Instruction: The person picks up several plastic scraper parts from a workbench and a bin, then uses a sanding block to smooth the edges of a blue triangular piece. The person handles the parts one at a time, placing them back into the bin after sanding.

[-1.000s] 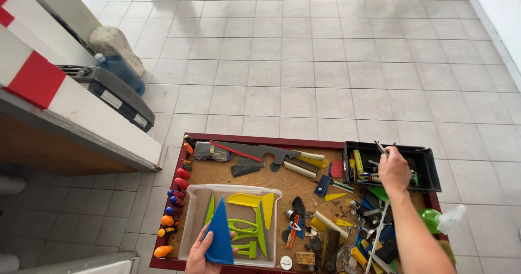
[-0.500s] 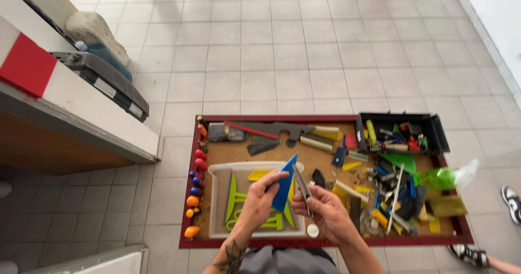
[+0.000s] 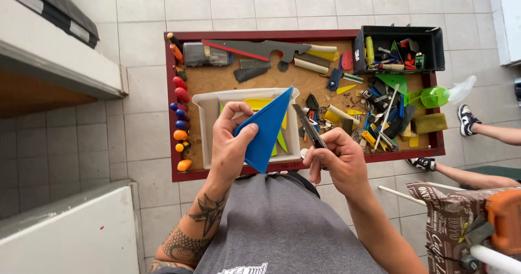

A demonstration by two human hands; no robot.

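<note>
A row of small red, blue and orange round-ended tools (image 3: 179, 111) is lying along the left rim of the red-framed wooden tray (image 3: 228, 35), which is sitting on the tiled floor (image 3: 304, 2). Just right of that row, a clear rectangular plastic tub (image 3: 206, 116) is holding yellow and green plastic wedges (image 3: 281, 139). Over the tub, the left hand (image 3: 230, 144) is gripping a blue triangular plastic squeegee card (image 3: 266, 133): its fingers (image 3: 234, 111) are curling round the card's left edge from behind while the thumb is pressing on the front face, so the card is standing tilted with one point up and one point down. Just beside it to the right, the right hand (image 3: 336, 163) is closing its fingers around the handle of a slim dark utility knife (image 3: 308, 126), whose tip is pointing up and left, close to the card's right edge but not touching it. Further right, loose scrapers and blades (image 3: 380, 116) are cluttering the tray, with a black plastic box (image 3: 399, 50) at its upper right corner and a green spray bottle (image 3: 437, 96) lying on its right rim.
</note>
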